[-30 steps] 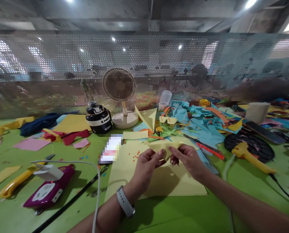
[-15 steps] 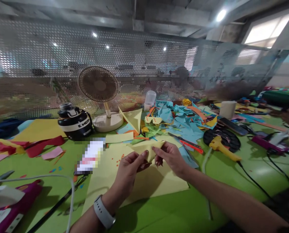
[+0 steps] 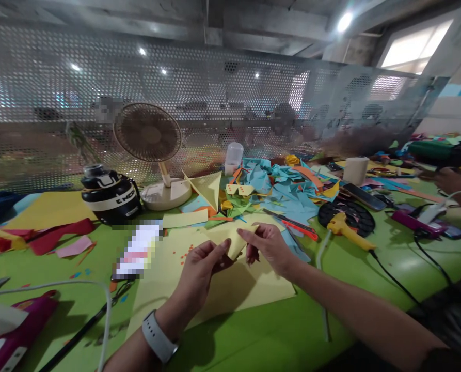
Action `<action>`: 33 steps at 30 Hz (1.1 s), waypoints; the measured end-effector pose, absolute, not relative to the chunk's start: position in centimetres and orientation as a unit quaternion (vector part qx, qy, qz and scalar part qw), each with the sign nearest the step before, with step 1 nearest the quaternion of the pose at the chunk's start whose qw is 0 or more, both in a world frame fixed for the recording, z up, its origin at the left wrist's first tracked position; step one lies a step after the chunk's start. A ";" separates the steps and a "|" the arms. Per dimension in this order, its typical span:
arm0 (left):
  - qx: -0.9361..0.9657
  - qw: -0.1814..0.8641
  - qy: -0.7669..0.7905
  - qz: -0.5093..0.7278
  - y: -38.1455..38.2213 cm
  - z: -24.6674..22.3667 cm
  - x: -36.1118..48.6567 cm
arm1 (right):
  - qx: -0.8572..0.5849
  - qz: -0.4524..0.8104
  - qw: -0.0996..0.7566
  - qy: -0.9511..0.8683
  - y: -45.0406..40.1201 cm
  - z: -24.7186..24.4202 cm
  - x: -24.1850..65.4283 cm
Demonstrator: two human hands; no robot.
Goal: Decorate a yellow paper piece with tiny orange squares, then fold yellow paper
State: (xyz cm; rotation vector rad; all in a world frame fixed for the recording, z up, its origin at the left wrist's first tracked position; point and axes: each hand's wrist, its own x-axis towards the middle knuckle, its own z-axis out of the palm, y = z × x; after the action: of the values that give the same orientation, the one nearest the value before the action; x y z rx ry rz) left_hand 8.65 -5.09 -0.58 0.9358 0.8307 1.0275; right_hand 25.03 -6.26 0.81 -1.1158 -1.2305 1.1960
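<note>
Between both hands is a folded piece of pale yellow paper (image 3: 236,242), held above a larger yellow sheet (image 3: 253,294) that lies on the green table. My left hand (image 3: 205,263), with a pale watch strap on its wrist, pinches the paper's left edge between thumb and fingers. At the upper right corner, my right hand (image 3: 267,245) grips the same paper, thumb on top; part of the fold is hidden behind the fingers. Small orange dots (image 3: 184,254) lie on the sheet just left of my left hand.
Left are a phone (image 3: 139,250), a black bottle (image 3: 110,196) and a fan (image 3: 164,191). Behind the hands, blue paper scraps (image 3: 288,188) lie heaped near a red cutter (image 3: 300,230). A yellow glue gun (image 3: 350,232) rests on the right; another person's hand (image 3: 452,181) is at far right.
The view has turned slightly right, so things sit a little further left. The folded paper has tilted and shows more of its face between my hands. Both hands keep their grip.
</note>
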 end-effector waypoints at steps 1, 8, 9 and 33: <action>0.419 0.689 0.371 0.461 -5.1 -0.6 8.7 | -0.465 0.503 0.514 -0.517 -6.2 0.9 25.1; 0.448 0.673 0.358 0.468 -5.2 -0.6 8.9 | -0.464 0.513 0.484 -0.537 -6.4 1.1 25.1; 0.450 0.672 0.357 0.468 -5.2 -0.6 8.9 | -0.463 0.513 0.481 -0.539 -6.5 1.1 25.0; 0.413 0.706 0.375 0.438 -4.9 -0.3 8.6 | -0.476 0.518 0.492 -0.513 -5.7 0.4 25.4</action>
State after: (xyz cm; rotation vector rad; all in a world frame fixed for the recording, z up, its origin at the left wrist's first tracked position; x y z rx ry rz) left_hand 8.57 -4.92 -0.32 0.9170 0.8330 0.9730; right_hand 25.43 -5.70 0.39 -1.1548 -1.2446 1.2564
